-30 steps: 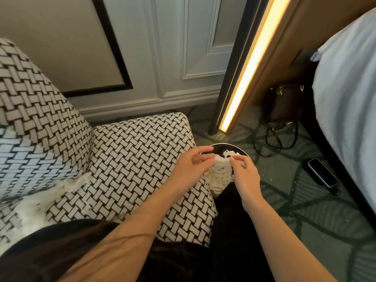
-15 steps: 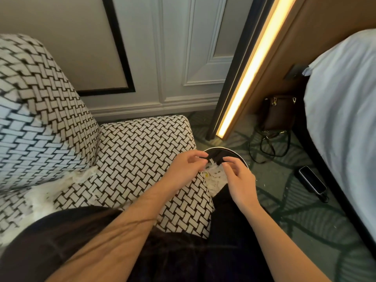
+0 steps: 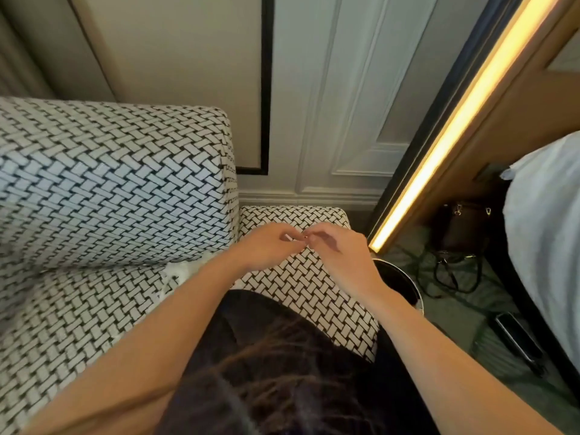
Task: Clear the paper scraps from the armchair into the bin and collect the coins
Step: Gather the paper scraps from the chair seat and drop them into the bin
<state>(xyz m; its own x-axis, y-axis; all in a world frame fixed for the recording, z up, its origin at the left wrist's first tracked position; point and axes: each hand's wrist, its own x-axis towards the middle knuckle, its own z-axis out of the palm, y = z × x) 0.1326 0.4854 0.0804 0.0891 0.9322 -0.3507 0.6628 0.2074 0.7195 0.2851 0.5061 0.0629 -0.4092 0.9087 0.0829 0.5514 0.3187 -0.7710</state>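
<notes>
I am watching the left hand (image 3: 266,248) and the right hand (image 3: 340,251) hovering together just above the armchair (image 3: 110,183), over its armrest (image 3: 301,290) on the side nearest the bin. Both hands are curling their fingers inward, and the fingertips of the two are touching one another at the middle. Something small and pale is showing right where the tips are meeting, but it is too small for me to tell whether it is a scrap, a coin or only a nail, so I cannot tell whether either hand is pinching anything.

The paper scraps (image 3: 179,274) are lying as a white heap on the armchair's seat, in the crease where the seat is meeting the backrest, and the left forearm is crossing over their edge. The bin (image 3: 405,282) is standing on the carpet just beside the armchair, touching or nearly touching the armrest's outer side, with the right wrist covering part of its rim. Beyond the armchair on that side, a dark handbag (image 3: 464,229) and a phone (image 3: 518,340) are lying on the floor.
</notes>
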